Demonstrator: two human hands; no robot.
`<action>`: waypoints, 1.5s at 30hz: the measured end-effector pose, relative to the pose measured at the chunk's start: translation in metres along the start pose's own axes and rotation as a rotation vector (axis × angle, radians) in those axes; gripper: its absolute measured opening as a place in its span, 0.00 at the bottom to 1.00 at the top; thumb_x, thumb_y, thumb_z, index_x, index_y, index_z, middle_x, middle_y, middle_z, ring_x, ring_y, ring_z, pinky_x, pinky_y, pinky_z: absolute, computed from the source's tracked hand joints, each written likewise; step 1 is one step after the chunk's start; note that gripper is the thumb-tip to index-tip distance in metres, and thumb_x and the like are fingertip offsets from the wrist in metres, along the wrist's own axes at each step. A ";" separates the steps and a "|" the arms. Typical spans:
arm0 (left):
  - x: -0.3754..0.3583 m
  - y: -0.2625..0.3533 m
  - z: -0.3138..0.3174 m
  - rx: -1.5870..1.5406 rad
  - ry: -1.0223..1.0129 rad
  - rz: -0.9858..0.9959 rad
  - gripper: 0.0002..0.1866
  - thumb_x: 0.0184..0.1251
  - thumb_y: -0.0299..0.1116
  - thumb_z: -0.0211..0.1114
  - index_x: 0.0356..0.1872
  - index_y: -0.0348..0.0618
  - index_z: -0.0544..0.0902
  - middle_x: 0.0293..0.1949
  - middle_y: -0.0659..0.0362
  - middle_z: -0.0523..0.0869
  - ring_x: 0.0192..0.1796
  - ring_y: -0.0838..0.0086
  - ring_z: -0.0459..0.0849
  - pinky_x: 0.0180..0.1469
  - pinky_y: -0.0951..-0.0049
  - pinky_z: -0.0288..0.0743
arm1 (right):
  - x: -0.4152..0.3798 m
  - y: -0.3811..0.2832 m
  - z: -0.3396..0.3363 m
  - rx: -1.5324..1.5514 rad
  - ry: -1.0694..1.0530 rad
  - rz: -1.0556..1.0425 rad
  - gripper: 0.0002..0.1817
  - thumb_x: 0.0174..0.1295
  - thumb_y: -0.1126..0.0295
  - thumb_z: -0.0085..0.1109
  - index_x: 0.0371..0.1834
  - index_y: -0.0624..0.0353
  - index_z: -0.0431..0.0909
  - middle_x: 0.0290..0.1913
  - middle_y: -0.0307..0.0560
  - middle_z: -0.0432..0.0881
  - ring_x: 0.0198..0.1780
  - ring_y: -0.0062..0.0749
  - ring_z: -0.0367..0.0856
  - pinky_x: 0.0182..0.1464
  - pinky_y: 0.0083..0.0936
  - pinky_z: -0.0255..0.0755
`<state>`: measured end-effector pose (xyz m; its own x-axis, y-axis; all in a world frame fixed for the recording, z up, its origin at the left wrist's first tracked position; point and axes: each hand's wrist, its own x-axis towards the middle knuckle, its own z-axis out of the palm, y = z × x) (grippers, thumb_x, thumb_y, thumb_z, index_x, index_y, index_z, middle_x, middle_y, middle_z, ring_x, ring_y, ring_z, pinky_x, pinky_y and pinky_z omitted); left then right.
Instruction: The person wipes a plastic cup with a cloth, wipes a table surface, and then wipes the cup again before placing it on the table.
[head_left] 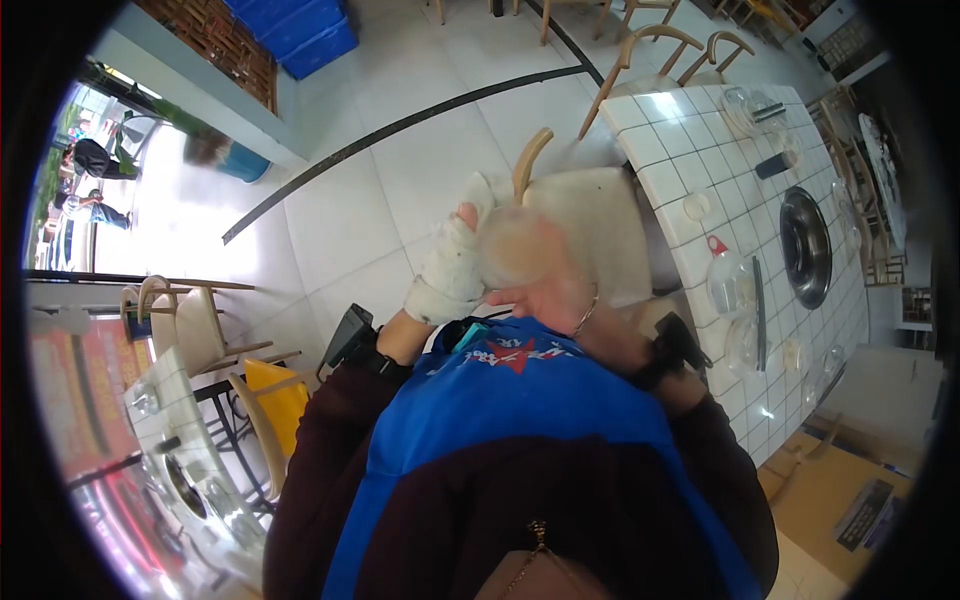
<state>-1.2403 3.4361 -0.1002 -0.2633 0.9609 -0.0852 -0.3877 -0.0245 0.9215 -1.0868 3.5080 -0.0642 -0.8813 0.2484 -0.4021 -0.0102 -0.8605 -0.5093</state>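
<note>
white cloth (447, 278), glossy tiled table (700, 160)

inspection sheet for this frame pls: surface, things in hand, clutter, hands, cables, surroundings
Surface: white tiled table at right, with a round metal pot sunk in its top.
Things in hand: white cloth wrapped around the left hand; it is raised in front of a beige chair seat.
Clutter: clear lidded bowls, a dark bottle and a dark stick-like utensil on the table.
Hands: left gripping the cloth; right hand blurred, close beside it, grasp unclear.
Cables: nothing seen.
Surroundings: pale tiled floor, wooden chairs, blue crates, cardboard box at lower right, people far off outside at left.
</note>
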 end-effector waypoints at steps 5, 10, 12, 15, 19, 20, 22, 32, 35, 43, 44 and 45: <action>0.031 0.025 -0.017 1.255 -0.141 0.045 0.29 0.67 0.50 0.51 0.63 0.42 0.66 0.56 0.47 0.75 0.59 0.60 0.74 0.56 0.67 0.70 | -0.004 -0.005 -0.001 0.114 -0.050 0.161 0.35 0.64 0.34 0.31 0.63 0.45 0.64 0.48 0.47 0.79 0.40 0.39 0.83 0.28 0.28 0.78; 0.026 0.041 -0.005 0.840 0.253 -0.197 0.27 0.69 0.47 0.51 0.62 0.41 0.68 0.55 0.46 0.76 0.59 0.60 0.74 0.57 0.67 0.68 | -0.005 -0.009 0.009 0.288 -0.116 0.160 0.30 0.67 0.38 0.31 0.58 0.47 0.68 0.48 0.42 0.79 0.43 0.32 0.80 0.33 0.30 0.77; 0.018 0.045 -0.001 0.706 0.256 0.043 0.29 0.71 0.50 0.47 0.63 0.38 0.67 0.58 0.45 0.74 0.62 0.63 0.72 0.60 0.68 0.64 | -0.006 -0.015 0.016 0.187 0.128 0.084 0.30 0.68 0.41 0.32 0.61 0.50 0.67 0.53 0.43 0.76 0.49 0.34 0.78 0.42 0.35 0.77; 0.002 0.033 -0.007 0.942 0.003 0.436 0.33 0.71 0.55 0.46 0.64 0.37 0.65 0.60 0.46 0.72 0.62 0.63 0.71 0.62 0.67 0.62 | 0.001 -0.013 0.019 0.248 0.147 0.044 0.30 0.69 0.43 0.33 0.63 0.52 0.64 0.59 0.45 0.72 0.56 0.38 0.74 0.54 0.41 0.71; -0.015 0.026 0.043 0.865 0.281 0.455 0.32 0.72 0.56 0.43 0.66 0.40 0.63 0.56 0.47 0.75 0.59 0.59 0.72 0.62 0.67 0.64 | 0.004 0.010 0.021 0.297 0.110 -0.111 0.28 0.69 0.47 0.35 0.64 0.54 0.62 0.64 0.48 0.67 0.61 0.42 0.70 0.62 0.44 0.62; -0.012 0.021 0.038 0.861 0.284 0.456 0.32 0.72 0.56 0.43 0.66 0.40 0.63 0.56 0.47 0.75 0.59 0.59 0.72 0.62 0.67 0.64 | 0.001 0.014 0.026 0.186 0.227 -0.112 0.28 0.69 0.49 0.37 0.64 0.55 0.62 0.63 0.49 0.67 0.61 0.43 0.70 0.62 0.43 0.63; -0.001 0.014 0.023 0.473 0.120 0.224 0.27 0.73 0.51 0.45 0.63 0.40 0.66 0.52 0.49 0.77 0.53 0.62 0.76 0.59 0.68 0.67 | -0.003 0.020 0.025 0.073 0.350 -0.109 0.27 0.68 0.50 0.39 0.63 0.56 0.62 0.63 0.51 0.68 0.60 0.44 0.71 0.61 0.42 0.63; 0.034 -0.004 -0.029 0.950 -0.159 -0.061 0.21 0.68 0.44 0.52 0.55 0.41 0.73 0.48 0.57 0.80 0.51 0.70 0.78 0.58 0.70 0.68 | -0.012 0.032 0.010 0.111 0.144 -0.034 0.29 0.65 0.50 0.46 0.59 0.62 0.64 0.48 0.52 0.76 0.45 0.36 0.78 0.47 0.32 0.71; 0.011 -0.026 -0.012 0.516 -0.025 0.355 0.22 0.71 0.52 0.49 0.49 0.44 0.78 0.44 0.54 0.83 0.43 0.69 0.81 0.44 0.67 0.76 | -0.013 0.027 0.009 0.090 0.184 -0.084 0.28 0.65 0.49 0.46 0.59 0.61 0.64 0.46 0.50 0.77 0.43 0.35 0.79 0.44 0.30 0.73; 0.010 -0.058 0.000 -0.660 -0.062 -0.346 0.24 0.72 0.51 0.48 0.52 0.41 0.75 0.46 0.56 0.82 0.45 0.69 0.81 0.45 0.70 0.78 | 0.003 0.065 -0.040 -0.249 0.448 -0.342 0.26 0.68 0.55 0.46 0.60 0.62 0.58 0.44 0.50 0.76 0.35 0.34 0.81 0.34 0.25 0.75; 0.013 -0.064 -0.006 -0.653 -0.074 -0.356 0.24 0.72 0.51 0.48 0.52 0.41 0.75 0.46 0.56 0.82 0.45 0.69 0.81 0.45 0.70 0.78 | -0.002 0.064 -0.041 -0.240 0.457 -0.354 0.26 0.68 0.55 0.46 0.60 0.62 0.58 0.44 0.50 0.76 0.35 0.34 0.81 0.34 0.25 0.75; 0.016 -0.064 -0.008 -0.022 -0.099 -0.135 0.21 0.72 0.50 0.47 0.47 0.42 0.76 0.37 0.59 0.82 0.39 0.72 0.80 0.40 0.70 0.76 | -0.008 0.062 -0.044 -0.216 0.365 -0.308 0.25 0.68 0.55 0.46 0.59 0.61 0.59 0.45 0.50 0.76 0.37 0.34 0.81 0.35 0.25 0.75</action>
<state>-1.2269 3.4506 -0.1636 -0.1198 0.9783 -0.1693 -0.4330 0.1019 0.8956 -1.0601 3.4725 -0.1258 -0.6306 0.6472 -0.4284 -0.1109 -0.6214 -0.7756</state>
